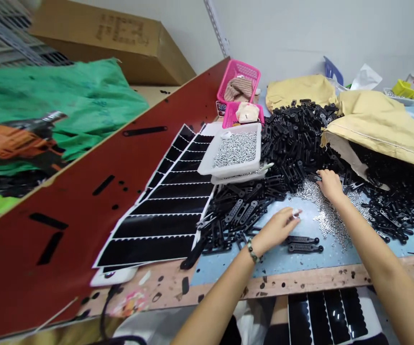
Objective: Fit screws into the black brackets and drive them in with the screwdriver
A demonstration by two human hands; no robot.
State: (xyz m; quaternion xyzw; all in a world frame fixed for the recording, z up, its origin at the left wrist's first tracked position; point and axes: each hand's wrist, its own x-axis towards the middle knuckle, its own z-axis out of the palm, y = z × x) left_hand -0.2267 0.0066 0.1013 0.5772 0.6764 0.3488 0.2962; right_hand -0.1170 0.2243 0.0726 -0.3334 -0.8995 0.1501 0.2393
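Note:
My left hand [278, 227], with a beaded bracelet at its wrist, is held over the blue table surface [228, 270]. Its fingers are drawn together, and a small pale item shows at the fingertips, too small to name. Just right of it lie two black plastic arms [303, 243] side by side. My right hand [330, 185] reaches to where the big heap of black parts [293, 139] meets the scattered small silver metal pieces [331, 215]. Its fingers are bent downward, and whatever is between them cannot be made out.
A white tray of silver screws [237, 151] stands beside sheets of black stickers [160, 203]. Behind are pink baskets [241, 72]. A yellow sack [383, 120] opens at the right. A red board [120, 167] slants along the left, with an orange power tool [13, 141] beyond it.

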